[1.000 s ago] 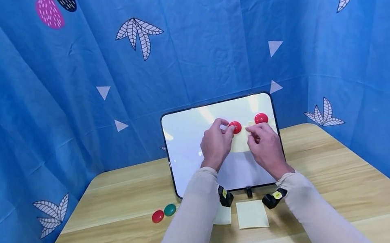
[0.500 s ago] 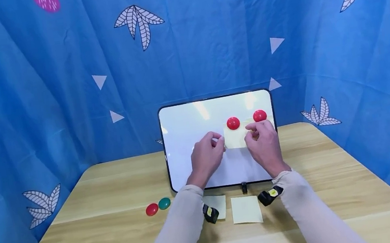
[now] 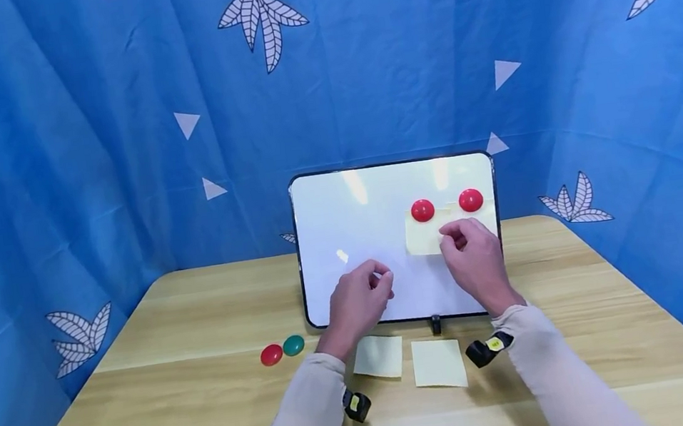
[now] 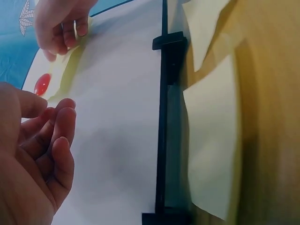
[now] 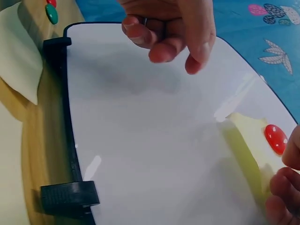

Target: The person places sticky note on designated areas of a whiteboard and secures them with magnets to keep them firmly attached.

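A whiteboard (image 3: 345,241) stands on the table, bearing two pale yellow sticky notes side by side. A red round magnet (image 3: 422,210) sits at the top of the left note (image 3: 422,238); another red magnet (image 3: 471,199) is on the right note (image 3: 485,212). My left hand (image 3: 356,304), fingers loosely curled and holding nothing, is in front of the board's lower middle. My right hand (image 3: 475,256) is in front of the notes and hides part of them. Its bent fingertips overlap the left note's right side, with no object seen between them.
Two more sticky notes, a left one (image 3: 378,357) and a right one (image 3: 439,363), lie on the table before the board. A red magnet (image 3: 272,354) and a green magnet (image 3: 293,345) lie to the left. Black feet (image 3: 436,324) support the board; a blue curtain (image 3: 365,95) hangs behind.
My left hand has let go of the left red magnet and drawn back down and left. My right hand has dropped slightly relative to the notes. The magnet stays on the board.
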Motion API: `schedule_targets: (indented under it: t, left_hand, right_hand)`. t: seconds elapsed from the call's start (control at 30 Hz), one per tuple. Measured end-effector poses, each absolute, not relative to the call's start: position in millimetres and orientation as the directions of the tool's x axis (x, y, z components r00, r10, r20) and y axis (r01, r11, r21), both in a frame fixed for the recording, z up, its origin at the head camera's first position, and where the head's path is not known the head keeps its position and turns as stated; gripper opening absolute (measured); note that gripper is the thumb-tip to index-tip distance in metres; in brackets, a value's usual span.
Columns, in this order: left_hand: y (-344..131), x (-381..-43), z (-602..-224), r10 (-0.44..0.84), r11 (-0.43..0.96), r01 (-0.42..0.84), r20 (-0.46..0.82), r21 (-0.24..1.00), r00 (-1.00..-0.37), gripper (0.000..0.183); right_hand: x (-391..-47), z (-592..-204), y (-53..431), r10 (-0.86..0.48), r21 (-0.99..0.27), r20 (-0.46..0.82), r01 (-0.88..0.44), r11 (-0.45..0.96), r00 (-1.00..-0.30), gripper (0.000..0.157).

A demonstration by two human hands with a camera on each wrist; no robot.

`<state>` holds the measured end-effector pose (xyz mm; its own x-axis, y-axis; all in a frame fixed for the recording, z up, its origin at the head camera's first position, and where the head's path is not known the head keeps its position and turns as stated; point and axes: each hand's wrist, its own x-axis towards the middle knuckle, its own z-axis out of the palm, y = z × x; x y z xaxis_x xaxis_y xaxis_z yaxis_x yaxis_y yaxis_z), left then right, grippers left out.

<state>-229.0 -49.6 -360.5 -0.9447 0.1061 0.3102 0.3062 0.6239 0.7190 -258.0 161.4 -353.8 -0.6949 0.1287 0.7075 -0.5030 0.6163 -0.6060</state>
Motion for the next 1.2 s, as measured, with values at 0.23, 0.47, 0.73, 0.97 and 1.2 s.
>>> schedule_targets:
  t: [0.23, 0.47, 0.73, 0.97, 1.2]
  left_hand:
    - [-49, -226, -369, 0.161, 0.605, 0.303, 0.260, 0.737, -0.952, 0.018]
    - [-57, -218, -376, 0.193, 0.627, 0.311, 0.245, 0.714, -0.950, 0.019]
    - [-69, -210, -383, 0.218, 0.637, 0.308, 0.218, 0.706, -0.951, 0.019]
    - [-79, -201, -384, 0.222, 0.626, 0.281, 0.179, 0.728, -0.958, 0.018]
    - [-93, -193, -386, 0.216, 0.603, 0.251, 0.148, 0.757, -0.965, 0.016]
  right_hand:
    - [-252, -360, 171, 0.098, -0.682, 0.606, -0.453, 0.573, -0.789, 0.016]
    - [-240, -368, 170, 0.038, -0.745, 0.480, -0.384, 0.545, -0.877, 0.016]
    - [-228, -380, 173, -0.091, -0.732, 0.382, -0.361, 0.578, -0.920, 0.016]
    - [-222, -386, 175, -0.190, -0.723, 0.286, -0.341, 0.601, -0.939, 0.015]
    - [-220, -388, 175, -0.301, -0.691, 0.229, -0.372, 0.619, -0.926, 0.012]
